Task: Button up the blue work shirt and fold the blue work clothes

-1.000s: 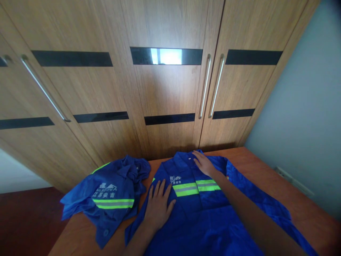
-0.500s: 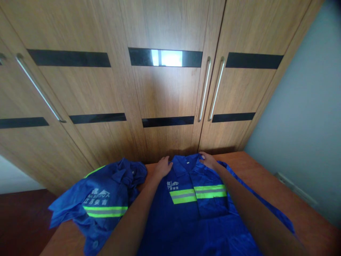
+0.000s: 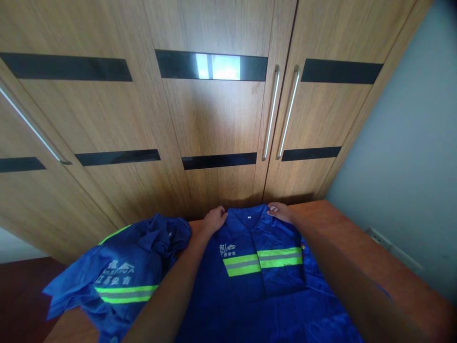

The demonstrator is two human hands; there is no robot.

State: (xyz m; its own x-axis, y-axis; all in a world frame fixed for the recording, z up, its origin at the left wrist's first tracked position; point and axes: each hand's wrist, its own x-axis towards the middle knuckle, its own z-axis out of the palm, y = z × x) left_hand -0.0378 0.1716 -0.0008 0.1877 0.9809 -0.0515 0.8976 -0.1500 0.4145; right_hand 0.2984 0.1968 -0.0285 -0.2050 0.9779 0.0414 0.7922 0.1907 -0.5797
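Note:
A blue work jacket (image 3: 246,295) with green-and-grey reflective strips lies front side up, its collar toward the wardrobe. My left hand (image 3: 215,219) pinches the jacket at the left end of the collar. At the collar's right end, my right hand (image 3: 280,212) has its fingers closed on the fabric. Between the hands the collar looks spread, with a small white label inside. A second blue jacket (image 3: 132,267), crumpled and bearing a white print, lies to the left of my left forearm.
The jackets lie on an orange-brown surface (image 3: 342,238). Behind it stands a wooden wardrobe (image 3: 221,119) with black strips and long metal handles. A grey wall (image 3: 403,157) with a socket strip (image 3: 392,250) is on the right.
Both hands remain at the collar, which is now pulled straighter. The fingers of my left hand have closed more on the fabric. The view has shifted slightly.

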